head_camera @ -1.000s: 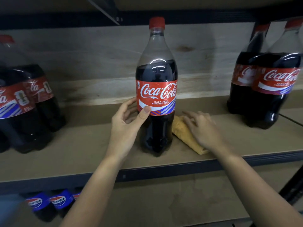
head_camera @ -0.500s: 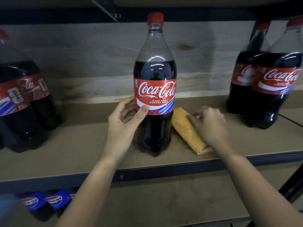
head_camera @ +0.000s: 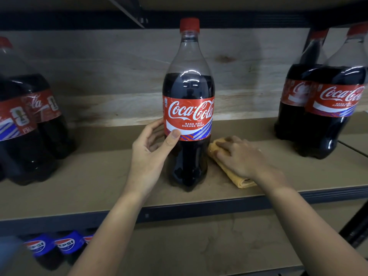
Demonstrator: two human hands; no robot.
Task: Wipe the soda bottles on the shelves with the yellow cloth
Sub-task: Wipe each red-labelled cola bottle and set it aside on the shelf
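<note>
left hand (head_camera: 148, 156) grips the coke bottle (head_camera: 188, 108) w/ thumb on the label's lower edge, fingers curled round the back. bottle stands upright mid shelf (head_camera: 89, 176). right hand (head_camera: 242, 156) lies flat on the folded yellow cloth (head_camera: 237, 179), fingers spread, pressing it to the board just right of the bottle. more coke bottles left (head_camera: 25, 124) & right (head_camera: 328, 108); pepsi caps (head_camera: 53, 245) on the shelf below.

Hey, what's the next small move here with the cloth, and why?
Probably grip and lift the folded yellow cloth: the right hand lies flat on it on the brown shelf board, while the left hand already steadies the upright red-capped cola bottle.
</note>
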